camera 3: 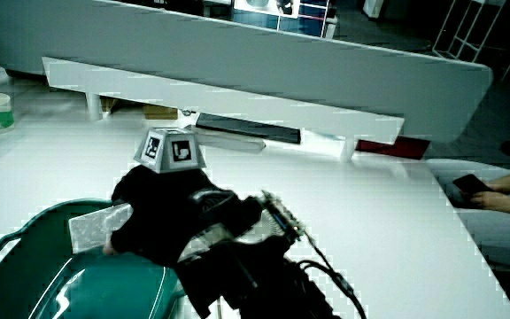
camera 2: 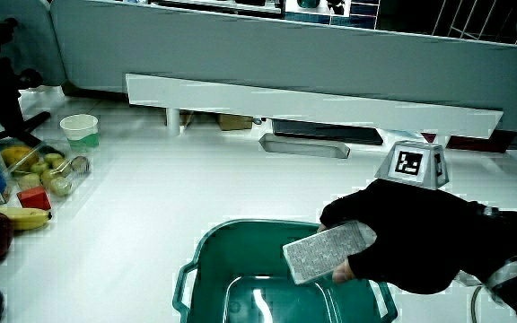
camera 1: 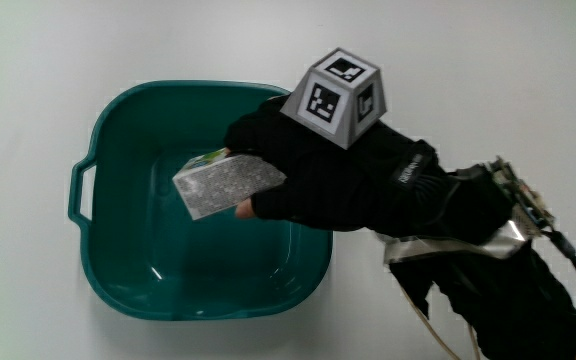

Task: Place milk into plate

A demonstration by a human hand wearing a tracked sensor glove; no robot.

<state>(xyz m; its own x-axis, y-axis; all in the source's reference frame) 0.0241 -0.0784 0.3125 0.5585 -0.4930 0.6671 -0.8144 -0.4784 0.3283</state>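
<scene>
The hand (camera 1: 313,185) grips the milk carton (camera 1: 226,183), fingers wrapped over its upper side and the thumb pressed against the side nearer the person. The carton lies tilted on its side in the grasp, held over the inside of the teal basin (camera 1: 118,285) that stands in for the plate on the white worktop (camera 1: 48,60).

The carrying part of the task looks done: the carton is already above the basin's hollow, closer to the rim farther from the person than to the near rim. In a side view the carton (camera 2: 328,250) appears to hang above the basin floor (camera 2: 267,301) and not to rest on it, though the angle makes the gap hard to judge. In a side view the hand (camera 3: 162,221) hides most of the carton (camera 3: 96,226).

What is left, by this reading, is to lower the carton to the basin floor, let the fingers go, and draw the hand clear.
</scene>
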